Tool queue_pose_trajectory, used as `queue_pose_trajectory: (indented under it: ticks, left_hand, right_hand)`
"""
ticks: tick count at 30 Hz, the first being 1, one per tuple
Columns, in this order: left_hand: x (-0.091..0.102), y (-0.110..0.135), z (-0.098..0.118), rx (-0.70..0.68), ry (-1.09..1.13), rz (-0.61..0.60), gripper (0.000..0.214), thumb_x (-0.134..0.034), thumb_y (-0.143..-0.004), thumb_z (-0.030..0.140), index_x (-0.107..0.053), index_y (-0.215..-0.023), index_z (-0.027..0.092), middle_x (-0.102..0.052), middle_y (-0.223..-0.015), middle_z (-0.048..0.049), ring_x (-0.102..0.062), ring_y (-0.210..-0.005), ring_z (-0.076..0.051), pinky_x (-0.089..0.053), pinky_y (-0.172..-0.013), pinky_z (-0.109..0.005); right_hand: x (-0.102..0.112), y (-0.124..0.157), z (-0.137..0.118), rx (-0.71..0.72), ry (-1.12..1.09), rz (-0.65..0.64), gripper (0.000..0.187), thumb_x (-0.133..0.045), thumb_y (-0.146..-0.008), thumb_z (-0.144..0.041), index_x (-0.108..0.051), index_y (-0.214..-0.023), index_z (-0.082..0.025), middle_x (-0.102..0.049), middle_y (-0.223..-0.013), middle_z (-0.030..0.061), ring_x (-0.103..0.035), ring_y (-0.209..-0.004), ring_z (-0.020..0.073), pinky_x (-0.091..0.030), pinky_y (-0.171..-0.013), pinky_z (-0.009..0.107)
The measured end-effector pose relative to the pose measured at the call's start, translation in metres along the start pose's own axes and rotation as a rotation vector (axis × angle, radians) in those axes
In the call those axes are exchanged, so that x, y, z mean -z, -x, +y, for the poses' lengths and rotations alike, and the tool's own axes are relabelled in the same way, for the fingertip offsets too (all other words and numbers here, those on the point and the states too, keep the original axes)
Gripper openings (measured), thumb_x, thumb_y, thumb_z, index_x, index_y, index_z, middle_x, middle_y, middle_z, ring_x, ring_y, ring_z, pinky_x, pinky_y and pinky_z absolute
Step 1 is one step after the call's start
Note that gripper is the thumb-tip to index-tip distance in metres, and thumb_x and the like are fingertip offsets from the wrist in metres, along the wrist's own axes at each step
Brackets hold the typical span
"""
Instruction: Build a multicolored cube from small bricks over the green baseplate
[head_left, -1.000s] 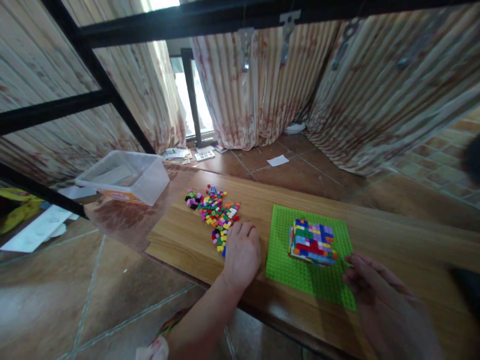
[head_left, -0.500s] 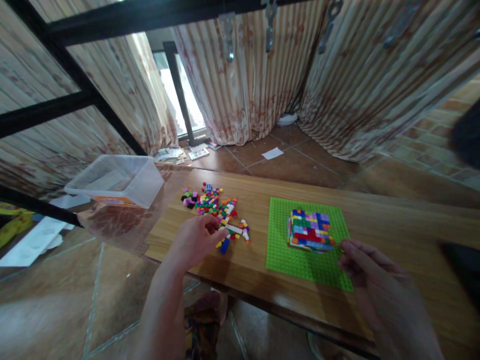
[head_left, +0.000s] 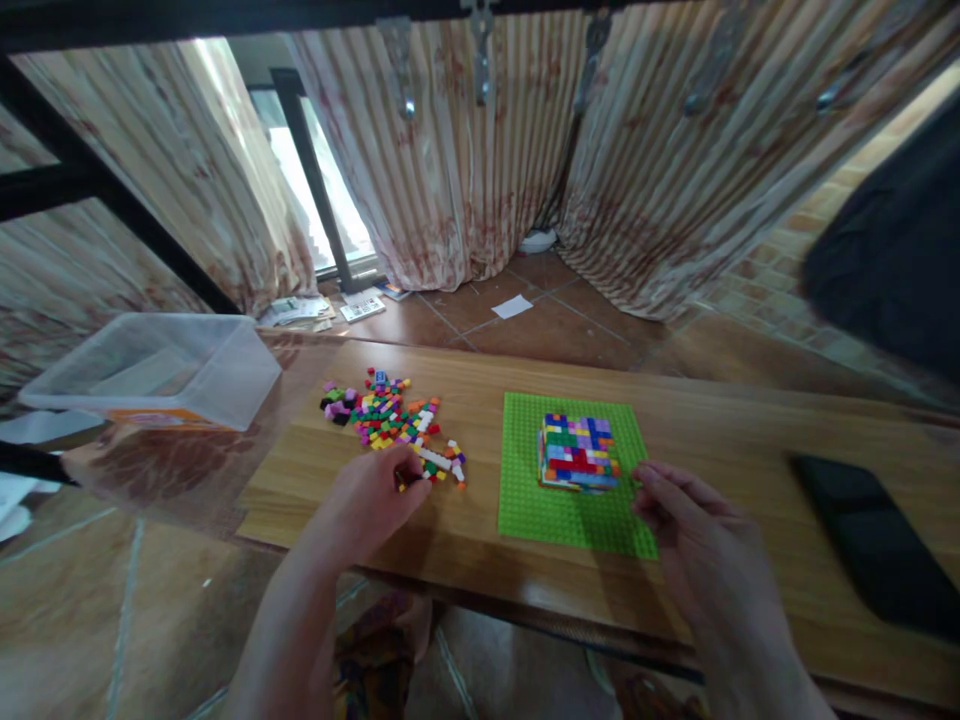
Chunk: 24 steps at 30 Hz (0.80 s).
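Observation:
My left hand (head_left: 382, 495) is at the near edge of a loose pile of small coloured building bricks (head_left: 386, 415), fingers curled in towards the thumb. Whatever lies between those fingers is hidden. A long white brick (head_left: 433, 458) rests just beyond them. On a green studded baseplate (head_left: 525, 515) stands a low block built of many-coloured bricks (head_left: 577, 450). Just right of that block, over the plate's right edge, my right hand (head_left: 694, 515) pinches thumb and fingertips together; what they hold is too small to make out.
A clear plastic tub (head_left: 172, 370) with an orange label stands at the table's left end. A black phone-like slab (head_left: 874, 540) lies on the wooden table (head_left: 450, 540) at right. Behind are striped curtains (head_left: 465, 170) and a dark rounded shape (head_left: 892, 240).
The view has swung right, so everything sits further left and more of the black slab shows. The blue brick beside my left hand is out of sight. My left fingers are more curled.

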<state>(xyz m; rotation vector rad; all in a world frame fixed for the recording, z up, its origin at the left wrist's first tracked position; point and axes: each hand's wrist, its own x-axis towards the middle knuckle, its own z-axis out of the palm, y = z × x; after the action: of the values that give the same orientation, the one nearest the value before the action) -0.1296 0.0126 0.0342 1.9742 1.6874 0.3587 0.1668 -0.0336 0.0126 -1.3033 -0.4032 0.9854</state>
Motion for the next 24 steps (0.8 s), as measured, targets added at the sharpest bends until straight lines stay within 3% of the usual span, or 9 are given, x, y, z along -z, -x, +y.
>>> queue_pose_trajectory:
  ticks: [7,11,14,18,24]
  left_hand:
    - [-0.002,-0.003,0.016,-0.076,0.652,-0.112,0.02,-0.062,-0.08,0.036,-0.06,-0.078,0.017,-0.059,-0.073,0.0002,-0.052,-0.067,-0.013,-0.04,-0.062,-0.024]
    - [-0.017,-0.003,0.035,-0.073,1.028,-0.149,0.022,-0.068,-0.078,0.035,-0.065,-0.088,0.016,-0.059,-0.075,0.0004,-0.05,-0.065,-0.011,-0.039,-0.061,-0.022]
    - [-0.031,-0.002,0.05,-0.044,1.219,-0.22,0.022,-0.07,-0.078,0.035,-0.068,-0.09,0.016,-0.058,-0.073,0.0004,-0.049,-0.064,-0.01,-0.039,-0.061,-0.021]
    - [-0.044,0.001,0.067,-0.004,1.387,-0.33,0.023,-0.074,-0.076,0.033,-0.07,-0.091,0.016,-0.061,-0.077,-0.0016,-0.053,-0.07,-0.011,-0.041,-0.066,-0.022]
    - [-0.054,0.002,0.08,0.028,1.557,-0.385,0.024,-0.076,-0.075,0.031,-0.072,-0.093,0.016,-0.065,-0.081,-0.0024,-0.057,-0.07,-0.01,-0.043,-0.065,-0.021]
  right_hand:
    - [0.003,0.0,-0.001,0.053,0.014,-0.013,0.023,-0.086,-0.055,-0.03,-0.073,-0.07,-0.017,-0.063,-0.064,-0.0021,-0.051,-0.055,0.0046,-0.042,-0.05,0.013]
    - [-0.004,0.01,-0.001,0.309,0.122,-0.004,0.012,-0.08,-0.068,-0.027,-0.074,-0.076,-0.021,-0.065,-0.067,-0.0022,-0.056,-0.063,0.0074,-0.046,-0.059,0.016]
    - [-0.015,0.026,-0.001,0.483,0.23,-0.191,0.007,-0.074,-0.077,-0.025,-0.074,-0.083,-0.025,-0.069,-0.082,0.0,-0.061,-0.076,0.0115,-0.05,-0.069,0.022]
    - [-0.029,0.044,0.001,0.512,0.359,-0.457,0.016,-0.07,-0.081,-0.025,-0.073,-0.096,-0.028,-0.069,-0.09,0.0018,-0.061,-0.08,0.0137,-0.05,-0.069,0.026]
    - [-0.031,0.046,0.001,0.5,0.341,-0.482,0.01,-0.07,-0.081,-0.024,-0.074,-0.09,-0.028,-0.07,-0.088,0.0014,-0.063,-0.08,0.0139,-0.051,-0.07,0.025]
